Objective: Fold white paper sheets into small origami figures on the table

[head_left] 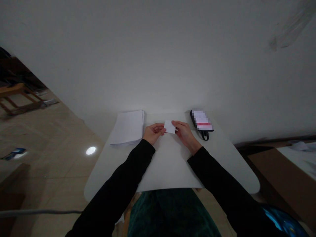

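A small white piece of paper (pixel 170 127), roughly square, is held between both hands above the white table (pixel 170 164). My left hand (pixel 155 132) pinches its left edge between thumb and fingers. On the opposite side, my right hand (pixel 184 132) grips the upper right part, thumb on the near face. Whether the paper is folded into layers cannot be made out. Just left of my left hand lies a stack of white paper sheets (pixel 128 127). Beyond my right hand rests a phone (pixel 202 119) with a lit, pixelated screen and a black loop at its lower end.
A grey wall (pixel 158 59) rises directly behind the table. Brown cardboard (pixel 283 177) stands on the right, below table height. To the left are a tiled floor (pixel 71 164), a wooden stool (pixel 17 93) and a grey cable (pixel 41 212).
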The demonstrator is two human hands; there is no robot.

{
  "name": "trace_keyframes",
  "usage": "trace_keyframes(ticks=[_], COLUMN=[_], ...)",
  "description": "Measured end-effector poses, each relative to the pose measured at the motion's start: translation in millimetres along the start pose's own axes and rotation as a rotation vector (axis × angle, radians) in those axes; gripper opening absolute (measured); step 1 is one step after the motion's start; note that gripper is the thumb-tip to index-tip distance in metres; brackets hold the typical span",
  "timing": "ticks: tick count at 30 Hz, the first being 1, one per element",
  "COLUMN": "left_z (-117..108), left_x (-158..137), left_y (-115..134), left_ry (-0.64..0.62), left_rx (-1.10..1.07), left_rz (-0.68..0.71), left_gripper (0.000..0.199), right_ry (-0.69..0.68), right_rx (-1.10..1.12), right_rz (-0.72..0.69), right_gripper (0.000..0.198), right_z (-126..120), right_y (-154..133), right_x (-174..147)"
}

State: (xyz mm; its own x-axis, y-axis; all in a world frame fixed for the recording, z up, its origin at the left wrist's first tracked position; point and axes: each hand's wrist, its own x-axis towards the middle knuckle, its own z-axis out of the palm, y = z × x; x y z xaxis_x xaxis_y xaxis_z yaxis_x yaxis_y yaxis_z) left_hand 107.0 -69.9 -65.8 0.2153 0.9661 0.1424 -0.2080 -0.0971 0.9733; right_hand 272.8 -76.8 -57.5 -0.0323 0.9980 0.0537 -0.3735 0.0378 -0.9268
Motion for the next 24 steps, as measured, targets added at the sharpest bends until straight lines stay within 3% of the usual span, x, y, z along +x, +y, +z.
trace_keyframes(ticks=[9, 17, 20, 24], left_z=[-4.5, -5.9, -2.6, -0.6], left_x=[3.8, 3.8, 2.2, 1.1], left_y=[-4.8, -1.1, 1.4, 0.2], left_ry=[-0.039, -0.144, -0.149, -0.081], left_rx=[-0.013, -0.052, 0.004, 0.080], left_rz=[0.004, -0.075, -0.077, -0.060], left_gripper=[0.044, 0.048, 0.048, 0.039], right_ry=[0.001, -0.008, 0.008, -0.069], right_rx=[-0.228, -0.084, -0.110, -0.245], right_rz=[-0.224, -0.014, -0.017, -0.079], right_gripper=[0.037, 0.033, 0.036, 0.038], right_z=[-1.9, 3.0, 2.6, 1.4], right_y=[1.3, 0.0, -0.5, -1.1], right_x=[-0.5, -2.8, -3.2, -3.9])
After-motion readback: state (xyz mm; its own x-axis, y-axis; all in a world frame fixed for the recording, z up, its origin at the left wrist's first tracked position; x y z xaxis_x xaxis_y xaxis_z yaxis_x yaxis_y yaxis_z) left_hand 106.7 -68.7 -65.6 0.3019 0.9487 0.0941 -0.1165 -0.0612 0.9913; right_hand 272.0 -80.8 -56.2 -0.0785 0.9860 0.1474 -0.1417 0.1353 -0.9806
